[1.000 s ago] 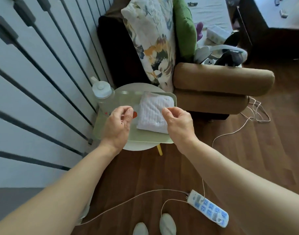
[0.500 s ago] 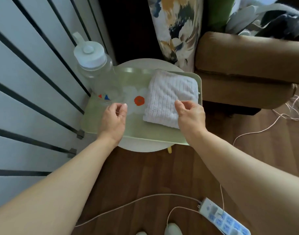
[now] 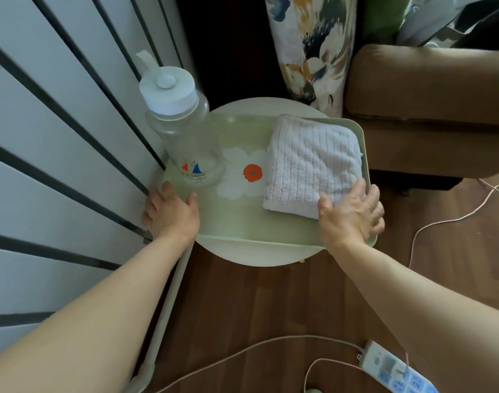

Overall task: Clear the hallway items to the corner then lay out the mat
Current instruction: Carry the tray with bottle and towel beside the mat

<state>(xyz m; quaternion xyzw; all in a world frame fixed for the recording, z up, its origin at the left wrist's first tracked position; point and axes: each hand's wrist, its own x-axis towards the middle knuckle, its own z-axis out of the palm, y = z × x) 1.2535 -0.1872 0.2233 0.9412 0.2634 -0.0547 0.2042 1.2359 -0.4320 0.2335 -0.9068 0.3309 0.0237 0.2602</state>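
While my left hand (image 3: pixel 169 212) spreads open over the near left edge of the pale green tray (image 3: pixel 242 228), my right hand (image 3: pixel 351 214) lies with fingers splayed on the near right corner, partly over the folded white towel (image 3: pixel 310 163); neither has closed on anything. A clear bottle (image 3: pixel 183 131) (white cap) stands on the tray's left side. This tray sits on a round table (image 3: pixel 259 255), beside a brown armchair (image 3: pixel 429 109).
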